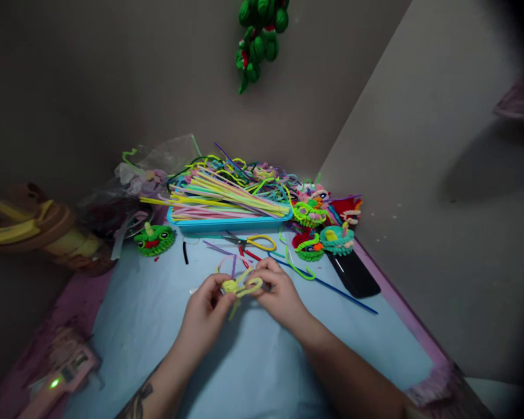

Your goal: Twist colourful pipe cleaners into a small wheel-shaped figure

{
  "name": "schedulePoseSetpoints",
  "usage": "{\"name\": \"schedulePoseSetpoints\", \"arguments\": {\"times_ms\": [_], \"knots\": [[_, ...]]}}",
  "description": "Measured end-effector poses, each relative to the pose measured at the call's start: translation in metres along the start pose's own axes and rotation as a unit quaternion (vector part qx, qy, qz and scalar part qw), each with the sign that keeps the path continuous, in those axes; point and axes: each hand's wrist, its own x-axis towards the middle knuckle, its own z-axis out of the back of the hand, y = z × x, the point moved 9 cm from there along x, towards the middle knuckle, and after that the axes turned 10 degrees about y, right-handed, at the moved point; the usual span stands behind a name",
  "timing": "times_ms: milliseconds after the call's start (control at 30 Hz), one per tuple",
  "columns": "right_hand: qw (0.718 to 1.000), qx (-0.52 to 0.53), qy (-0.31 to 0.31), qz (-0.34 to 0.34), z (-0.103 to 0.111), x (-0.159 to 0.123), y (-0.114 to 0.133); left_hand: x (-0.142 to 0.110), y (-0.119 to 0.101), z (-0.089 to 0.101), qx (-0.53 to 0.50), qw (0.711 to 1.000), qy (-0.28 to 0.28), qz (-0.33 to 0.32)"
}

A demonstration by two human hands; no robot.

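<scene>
From where I stand, the yellow fuzzy piece (230,286) is up in the hands, just above the near middle of the blue-covered counter (367,349); the left hand (207,305) has its grip clamped on the knotted part, thumb and forefinger pinching it; the right hand (282,291) is at the looped end on the right, though I cannot tell whether its grip is closed on the strand or only touching it; beyond them lie scissors (262,242) with yellow handles, and farther off a blue tray (229,224) heaped with coloured stems (231,198); a green figure (155,240) sits left of the tray; a black phone (356,274) lies at the right, with a long blue stem (344,295) nearer the hands.
</scene>
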Motion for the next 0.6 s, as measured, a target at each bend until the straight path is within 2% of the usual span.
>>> {"name": "schedulePoseSetpoints", "arguments": {"times_ms": [100, 200, 300, 367, 500, 600], "knots": [[1.000, 0.007, 0.014, -0.016, -0.003, 0.002, -0.003, 0.002, 0.005, 0.000, -0.045, 0.999, 0.004, 0.012], [0.999, 0.019, -0.018, -0.027, 0.001, 0.001, -0.005, 0.003, 0.007, 0.004, -0.110, 0.994, -0.021, 0.022], [0.999, 0.006, -0.045, -0.005, 0.005, -0.002, 0.002, 0.004, 0.006, 0.010, -0.167, 0.985, -0.044, 0.021], [0.999, -0.020, -0.003, 0.039, -0.003, -0.003, 0.015, 0.004, 0.007, 0.009, -0.195, 0.979, -0.042, 0.031], [0.977, -0.059, 0.146, 0.142, -0.033, -0.010, 0.043, 0.004, 0.015, 0.004, -0.255, 0.965, -0.020, 0.062], [0.966, -0.082, 0.172, 0.173, -0.042, -0.014, 0.048, 0.005, 0.019, 0.005, -0.291, 0.954, -0.024, 0.066]]}}
